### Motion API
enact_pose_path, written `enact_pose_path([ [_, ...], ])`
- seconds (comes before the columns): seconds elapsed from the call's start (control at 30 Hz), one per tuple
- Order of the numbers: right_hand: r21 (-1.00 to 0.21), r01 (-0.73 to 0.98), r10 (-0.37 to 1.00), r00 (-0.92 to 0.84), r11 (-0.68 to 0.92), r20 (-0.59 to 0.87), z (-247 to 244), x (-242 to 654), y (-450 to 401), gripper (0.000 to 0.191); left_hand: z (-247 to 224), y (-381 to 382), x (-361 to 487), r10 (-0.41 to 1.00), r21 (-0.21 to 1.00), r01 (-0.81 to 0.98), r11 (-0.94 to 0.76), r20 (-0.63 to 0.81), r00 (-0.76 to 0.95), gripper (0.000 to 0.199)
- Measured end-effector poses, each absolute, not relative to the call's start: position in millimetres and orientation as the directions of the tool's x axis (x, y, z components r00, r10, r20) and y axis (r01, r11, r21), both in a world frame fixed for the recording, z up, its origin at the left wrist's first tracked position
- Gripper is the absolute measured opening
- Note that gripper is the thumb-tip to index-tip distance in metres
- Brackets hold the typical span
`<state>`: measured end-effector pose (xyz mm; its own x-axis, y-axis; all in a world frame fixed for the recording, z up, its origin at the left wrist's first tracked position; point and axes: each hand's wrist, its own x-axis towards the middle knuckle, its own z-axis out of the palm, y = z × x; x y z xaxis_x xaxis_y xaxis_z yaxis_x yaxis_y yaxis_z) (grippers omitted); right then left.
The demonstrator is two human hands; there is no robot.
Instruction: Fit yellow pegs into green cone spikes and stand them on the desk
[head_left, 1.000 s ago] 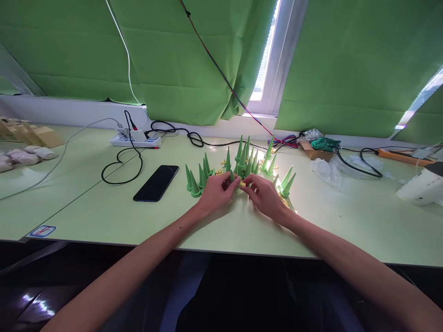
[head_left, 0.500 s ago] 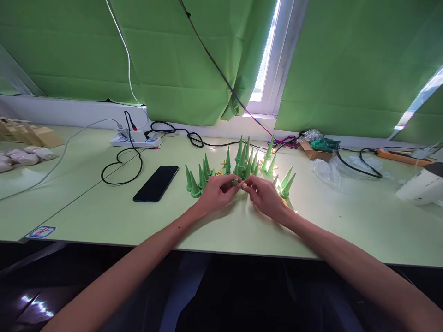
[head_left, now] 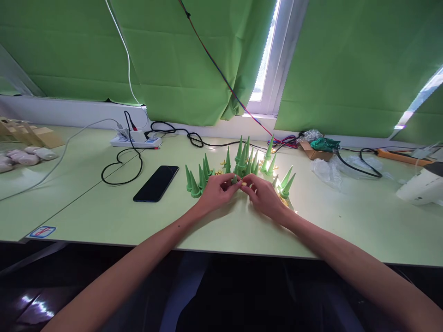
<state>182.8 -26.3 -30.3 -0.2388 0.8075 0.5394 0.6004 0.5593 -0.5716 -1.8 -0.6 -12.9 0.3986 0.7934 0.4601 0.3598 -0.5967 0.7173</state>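
My left hand (head_left: 218, 190) is closed on a small green piece (head_left: 235, 179), mostly covered by the fingers; its tip looks like that of the cones around it. Close beside it, my right hand (head_left: 262, 193) pinches a small yellow piece (head_left: 244, 184) against the green one. The fingertips of both hands nearly meet. Behind them stands a group of upright green cones (head_left: 242, 157) on round bases. More green cones (head_left: 194, 184) stand left of my left hand, and a few tilted green cones (head_left: 287, 182) are beyond my right hand. Small yellow pieces (head_left: 284, 201) lie among them.
A black phone (head_left: 156, 184) lies to the left. Behind it are a white power strip (head_left: 136, 140) and a looped black cable (head_left: 121, 161). At the back right sit a small cardboard box (head_left: 314, 151) and clear plastic bags (head_left: 327, 173). A white device (head_left: 420, 184) stands far right.
The green piece in my left hand has turned slightly more upright. Both hands stay in nearly the same place, fingertips together.
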Motion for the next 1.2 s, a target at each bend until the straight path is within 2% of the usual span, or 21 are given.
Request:
enact_pose_path([
  [0.3,-0.594,0.589,0.816,-0.219,0.548,0.536,-29,184,-27,0.005,-14,-1,0,0.8,0.754,0.302,-0.584,0.47,0.373,0.031],
  [0.5,-0.591,0.589,0.817,-0.237,0.551,0.525,-28,185,-27,0.004,-12,-2,-3,0.807,0.765,0.323,-0.558,0.408,0.427,0.029],
  [1.0,-0.554,0.629,0.827,-0.295,0.546,0.479,-29,184,-26,0.015,-6,-4,-6,0.818,0.783,0.341,-0.52,0.341,0.464,0.03],
  [1.2,-0.549,0.652,0.842,-0.293,0.522,0.453,-29,183,-25,0.02,-4,-7,-5,0.812,0.781,0.318,-0.537,0.377,0.445,0.034],
])
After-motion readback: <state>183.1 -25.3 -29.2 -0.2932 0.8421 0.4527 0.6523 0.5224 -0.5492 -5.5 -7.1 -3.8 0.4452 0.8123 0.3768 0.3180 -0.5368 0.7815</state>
